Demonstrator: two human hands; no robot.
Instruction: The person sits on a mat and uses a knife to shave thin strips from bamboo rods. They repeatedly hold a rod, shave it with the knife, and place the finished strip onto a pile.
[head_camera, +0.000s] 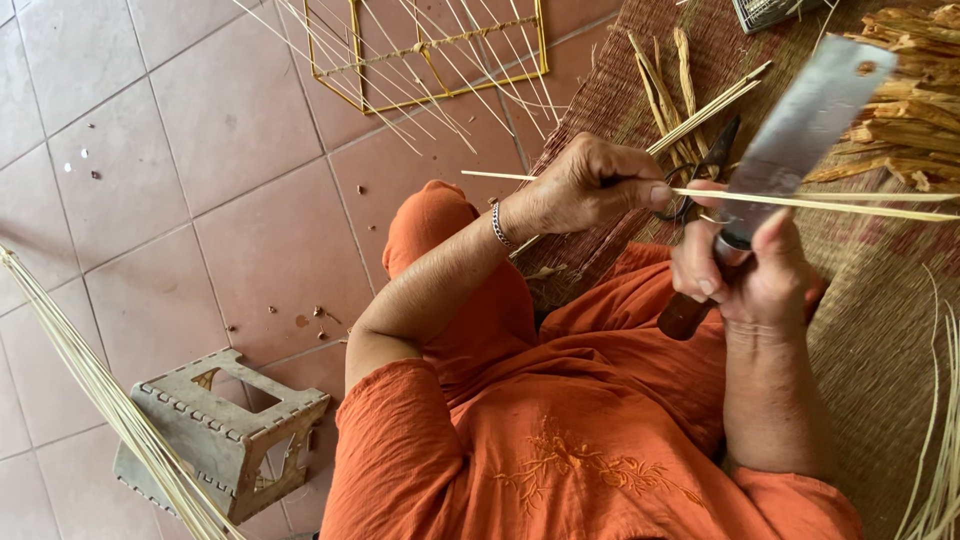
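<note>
My left hand (590, 185) pinches a long thin bamboo strip (850, 207) that runs sideways across the view. My right hand (750, 275) grips the wooden handle of a broad-bladed knife (800, 125). The blade points up and away, and its base crosses the strip between my two hands. A metal bracelet (498, 225) sits on my left wrist. Just behind my left fingers, black scissors (705, 165) lie on the woven mat (880, 330). My orange sleeves and lap fill the lower middle.
A heap of split bamboo pieces (915, 110) lies at the top right on the mat. A yellow wire frame (430, 55) with thin strips lies on the tiled floor. Bottom left are a grey plastic stool (220, 435) and a bundle of thin sticks (90, 380).
</note>
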